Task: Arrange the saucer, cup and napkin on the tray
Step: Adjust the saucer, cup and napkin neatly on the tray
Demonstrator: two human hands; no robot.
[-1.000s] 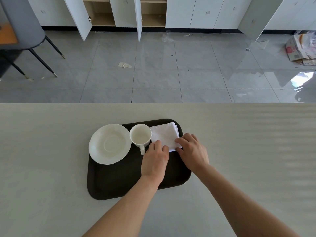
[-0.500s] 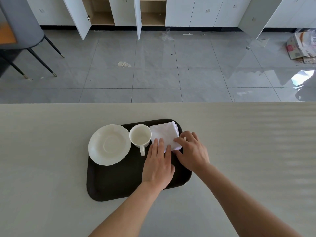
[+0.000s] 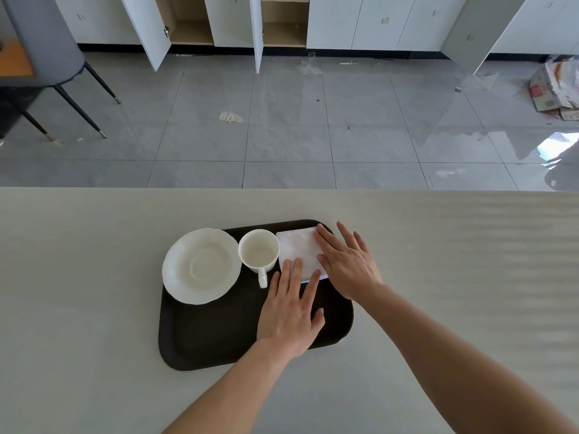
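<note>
A dark brown rounded-rectangle plastic tray [image 3: 219, 333] lies on a pale grey counter [image 3: 94, 355]. A white scalloped ceramic saucer [image 3: 201, 265] sits at the tray's far left corner, overhanging its left edge. A white ceramic cup [image 3: 258, 251] stands upright just beside the saucer, handle towards the near edge. A folded white paper napkin [image 3: 299, 251] lies in the far right corner, next to the cup. The left hand [image 3: 289, 311] rests flat with fingers extended, fingertips on the napkin's near edge. The right hand [image 3: 347, 261] lies flat and spread on the napkin's right side.
</note>
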